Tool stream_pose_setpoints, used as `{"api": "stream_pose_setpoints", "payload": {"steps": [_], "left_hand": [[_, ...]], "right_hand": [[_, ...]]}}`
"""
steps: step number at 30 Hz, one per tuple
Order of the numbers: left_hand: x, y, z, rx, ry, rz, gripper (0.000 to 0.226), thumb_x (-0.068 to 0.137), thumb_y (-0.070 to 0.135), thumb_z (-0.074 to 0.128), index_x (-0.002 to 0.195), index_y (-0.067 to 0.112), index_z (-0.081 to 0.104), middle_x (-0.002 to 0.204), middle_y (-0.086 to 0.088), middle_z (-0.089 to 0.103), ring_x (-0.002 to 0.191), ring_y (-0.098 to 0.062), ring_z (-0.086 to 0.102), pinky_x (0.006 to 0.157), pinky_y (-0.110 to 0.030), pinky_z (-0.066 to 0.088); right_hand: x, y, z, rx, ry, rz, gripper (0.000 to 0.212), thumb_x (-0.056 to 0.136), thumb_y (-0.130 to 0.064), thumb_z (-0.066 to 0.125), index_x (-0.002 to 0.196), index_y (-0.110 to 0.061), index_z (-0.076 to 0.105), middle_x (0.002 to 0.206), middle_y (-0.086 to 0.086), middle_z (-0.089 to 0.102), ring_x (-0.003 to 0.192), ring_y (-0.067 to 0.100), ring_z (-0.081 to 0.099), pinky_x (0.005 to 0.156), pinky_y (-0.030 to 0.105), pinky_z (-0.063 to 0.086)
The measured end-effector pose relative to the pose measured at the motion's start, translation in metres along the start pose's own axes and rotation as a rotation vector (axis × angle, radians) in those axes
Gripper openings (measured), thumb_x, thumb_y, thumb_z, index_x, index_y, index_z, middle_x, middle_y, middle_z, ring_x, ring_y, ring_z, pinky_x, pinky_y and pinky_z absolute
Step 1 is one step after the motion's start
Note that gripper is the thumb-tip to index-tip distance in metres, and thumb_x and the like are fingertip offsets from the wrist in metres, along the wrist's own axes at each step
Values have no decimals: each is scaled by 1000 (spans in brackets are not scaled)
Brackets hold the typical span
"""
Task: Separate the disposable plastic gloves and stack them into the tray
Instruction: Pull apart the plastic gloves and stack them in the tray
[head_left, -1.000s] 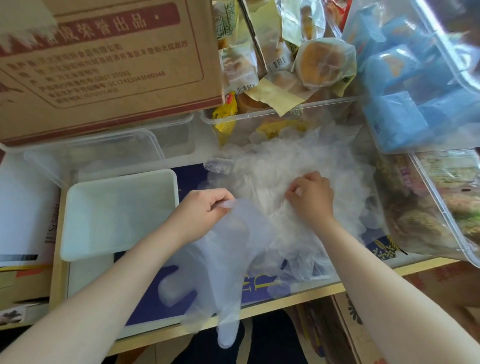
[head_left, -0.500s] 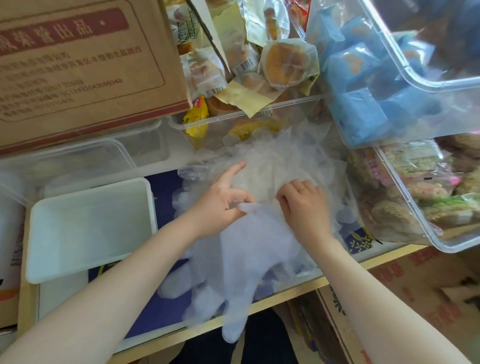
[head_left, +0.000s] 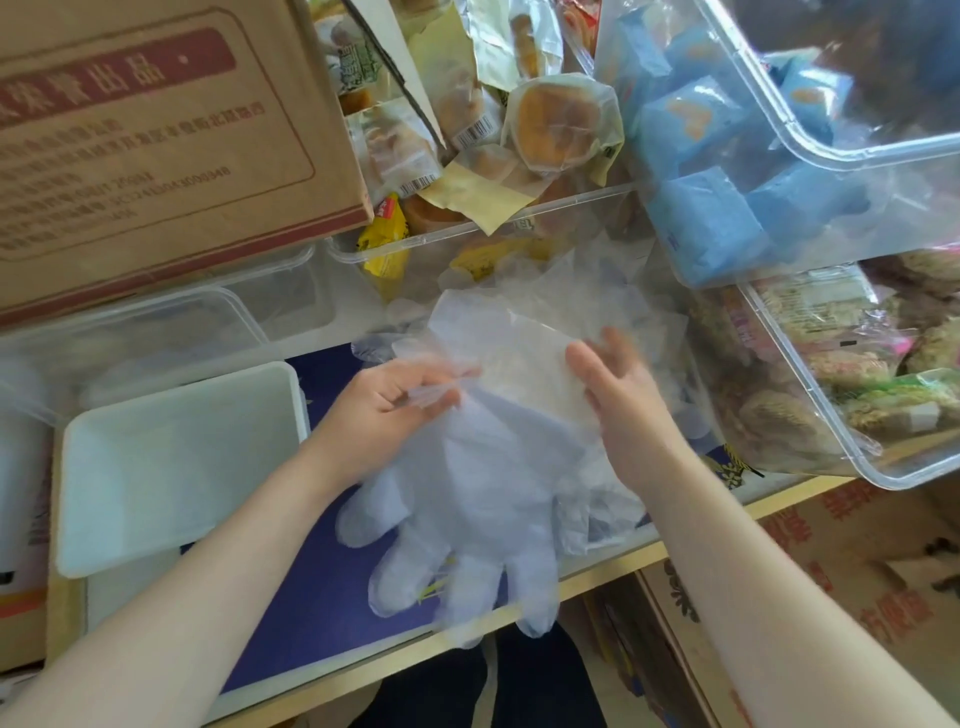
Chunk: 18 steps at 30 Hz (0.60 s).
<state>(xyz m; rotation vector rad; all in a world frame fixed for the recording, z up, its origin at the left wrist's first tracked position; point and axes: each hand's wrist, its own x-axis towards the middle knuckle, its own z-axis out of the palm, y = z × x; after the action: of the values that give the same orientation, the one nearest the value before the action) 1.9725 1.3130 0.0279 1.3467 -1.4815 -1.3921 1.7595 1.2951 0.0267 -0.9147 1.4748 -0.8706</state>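
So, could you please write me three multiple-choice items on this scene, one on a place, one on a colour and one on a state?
1. Where is the white tray?
A. left of the left hand
B. right of the right hand
C. on the cardboard box

2. What colour are the packets in the upper right bin?
A. red
B. blue
C. black

3. What is in the tray?
A. a stack of gloves
B. snacks
C. nothing visible

Answers:
1 A, the tray sits left of both hands.
2 B, the wrappers are light blue.
3 C, its white bottom shows bare while the left hand pinches the glove.
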Motion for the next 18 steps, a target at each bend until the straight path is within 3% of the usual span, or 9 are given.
{"api": "stream_pose_setpoints", "payload": {"steps": [2, 4, 6, 8, 11, 14, 16, 18], "left_hand": [[-5, -1, -5, -5, 17, -1, 26, 79, 32, 60, 102, 27, 70, 113, 21, 66, 109, 4, 58, 92, -10, 41], [-8, -5, -8, 10, 13, 0, 23, 81, 32, 61, 102, 27, 70, 113, 19, 67, 111, 2, 57, 94, -13, 41], [-12, -8, -13, 19, 18, 2, 23, 84, 41, 63, 100, 28, 73, 114, 17, 67, 113, -1, 57, 97, -19, 42], [-17, -10, -19, 18, 51, 15, 36, 78, 56, 63, 98, 28, 73, 113, 11, 68, 112, -8, 59, 98, -29, 44], [-26, -10, -32, -67, 100, -9, 50, 70, 64, 66, 92, 20, 73, 103, 1, 71, 101, -19, 64, 90, -38, 49], [-33, -5, -43, -135, 114, -14, 49, 71, 60, 69, 91, 15, 73, 96, 1, 72, 92, -16, 65, 84, -29, 51], [-38, 1, -46, -130, 118, -25, 36, 80, 46, 65, 87, 11, 71, 82, 7, 71, 78, -7, 64, 73, -17, 49], [-40, 6, -49, -98, 188, -66, 18, 88, 24, 58, 81, 10, 67, 67, 13, 67, 64, 0, 58, 62, -12, 45]], "right_hand": [[3, -9, 2, 78, -194, 124, 36, 87, -32, 59, 120, -18, 59, 106, -5, 66, 99, 11, 60, 91, 29, 46], [2, -17, 11, 127, -268, 81, 9, 88, -22, 59, 92, -19, 66, 88, -4, 68, 79, 10, 63, 74, 23, 50], [3, -27, 18, 234, -319, 61, 12, 90, -15, 55, 80, -14, 61, 82, 0, 68, 71, 11, 62, 66, 21, 50], [7, -34, 21, 283, -309, 13, 17, 94, -13, 50, 79, -14, 55, 79, -3, 69, 71, 10, 64, 69, 22, 50], [10, -45, 24, 290, -194, -8, 18, 97, -16, 46, 80, -16, 50, 71, -5, 64, 65, 9, 61, 68, 24, 51], [10, -55, 29, 284, -24, -16, 17, 98, -13, 46, 81, -16, 47, 64, -2, 52, 49, 7, 50, 53, 19, 49], [10, -59, 29, -30, 155, -190, 16, 97, -14, 45, 82, -16, 47, 63, -3, 49, 46, 5, 47, 50, 16, 44], [8, -61, 27, -409, 275, -431, 11, 97, -16, 44, 87, -14, 48, 70, -6, 50, 60, 8, 48, 55, 18, 37]]}}
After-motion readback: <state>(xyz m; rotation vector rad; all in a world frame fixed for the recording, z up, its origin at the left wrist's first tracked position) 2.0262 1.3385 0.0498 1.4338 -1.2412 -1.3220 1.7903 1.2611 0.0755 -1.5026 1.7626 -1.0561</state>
